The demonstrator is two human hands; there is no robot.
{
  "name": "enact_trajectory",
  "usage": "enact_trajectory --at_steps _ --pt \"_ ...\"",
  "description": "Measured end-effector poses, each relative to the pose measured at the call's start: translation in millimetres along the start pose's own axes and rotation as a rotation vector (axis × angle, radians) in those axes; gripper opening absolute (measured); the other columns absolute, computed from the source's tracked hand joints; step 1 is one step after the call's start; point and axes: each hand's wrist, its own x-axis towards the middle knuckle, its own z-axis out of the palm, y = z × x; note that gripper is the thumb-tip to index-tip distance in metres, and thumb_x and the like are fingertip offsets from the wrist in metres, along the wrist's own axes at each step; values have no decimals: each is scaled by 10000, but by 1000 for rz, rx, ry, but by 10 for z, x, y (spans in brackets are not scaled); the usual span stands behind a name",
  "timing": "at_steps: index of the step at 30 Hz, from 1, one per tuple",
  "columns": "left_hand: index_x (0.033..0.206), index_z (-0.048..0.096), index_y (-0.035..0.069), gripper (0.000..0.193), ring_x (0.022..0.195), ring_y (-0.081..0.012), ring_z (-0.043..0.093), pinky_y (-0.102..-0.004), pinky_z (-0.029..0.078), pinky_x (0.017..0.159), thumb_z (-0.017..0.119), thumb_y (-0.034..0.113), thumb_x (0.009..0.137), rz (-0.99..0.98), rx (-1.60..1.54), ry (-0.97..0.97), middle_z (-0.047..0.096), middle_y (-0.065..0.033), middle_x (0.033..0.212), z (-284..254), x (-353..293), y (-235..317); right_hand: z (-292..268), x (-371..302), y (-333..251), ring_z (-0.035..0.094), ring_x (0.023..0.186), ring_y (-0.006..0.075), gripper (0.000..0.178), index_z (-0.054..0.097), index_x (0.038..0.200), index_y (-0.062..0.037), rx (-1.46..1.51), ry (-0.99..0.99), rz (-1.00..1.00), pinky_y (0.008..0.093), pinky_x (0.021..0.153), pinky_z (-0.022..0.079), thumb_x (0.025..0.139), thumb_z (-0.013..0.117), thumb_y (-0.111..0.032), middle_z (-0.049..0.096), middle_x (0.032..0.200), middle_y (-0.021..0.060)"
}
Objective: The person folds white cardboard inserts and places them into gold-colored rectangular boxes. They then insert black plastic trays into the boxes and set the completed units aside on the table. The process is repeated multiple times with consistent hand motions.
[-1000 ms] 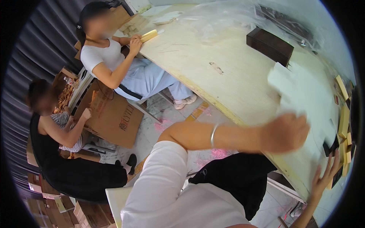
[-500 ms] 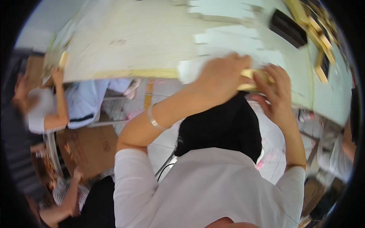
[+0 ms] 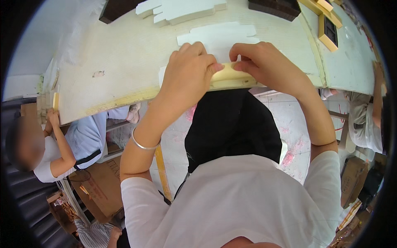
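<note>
At the near edge of the table, a small pale-yellow piece, like a folded card or box [image 3: 230,74], lies between my hands. My left hand [image 3: 191,68] pinches its left end with thumb and curled fingers. On its right end, my right hand [image 3: 262,62] closes in the same way, thumb against the top. White die-cut card blanks [image 3: 219,36] lie flat just beyond my fingers, partly covered by the hands. The undersides of the yellow piece and some fingertips are hidden.
A stack of white blanks [image 3: 188,11] lies farther back on the table [image 3: 124,53]. Dark trays [image 3: 275,8] and yellow boxes with black insides [image 3: 328,32] stand beyond. Co-workers sit at left and right; a cardboard carton [image 3: 99,188] is on the left.
The view has shifted, so the table's far items show more. My hands have moved apart to the two ends of the yellow piece, which now lies along the table edge.
</note>
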Motion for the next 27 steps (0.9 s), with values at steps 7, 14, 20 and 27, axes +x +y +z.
enact_trajectory --at_steps 7,14,20,27 --pt "971 638 34 340 654 -291 589 -382 455 620 640 351 847 -446 -232 -136 627 -120 779 -123 -158 195 177 -231 -219 591 883 141 393 516 1259 -59 828 -180 157 288 789 478 886 624 -120 645 949 86" --pt "1030 557 64 203 655 -193 552 -303 441 618 583 65 828 -210 -334 -317 597 -89 791 -211 -95 -228 -98 -568 67 494 1162 345 538 583 1195 -77 -164 17 -353 448 994 378 682 731 -151 526 1237 142" --pt "1257 407 126 476 640 -193 538 -296 430 617 558 28 816 -252 -335 -478 564 -84 763 -248 173 -165 30 -493 41 540 913 241 237 606 903 -64 -102 19 -420 368 787 417 718 728 -148 563 908 58" --pt "1215 468 67 396 571 -149 472 -282 397 557 576 15 837 -204 -406 -375 501 -46 696 -143 58 -305 271 -217 -75 547 935 283 282 625 907 -64 -328 247 -684 425 841 441 686 725 -209 542 998 103"
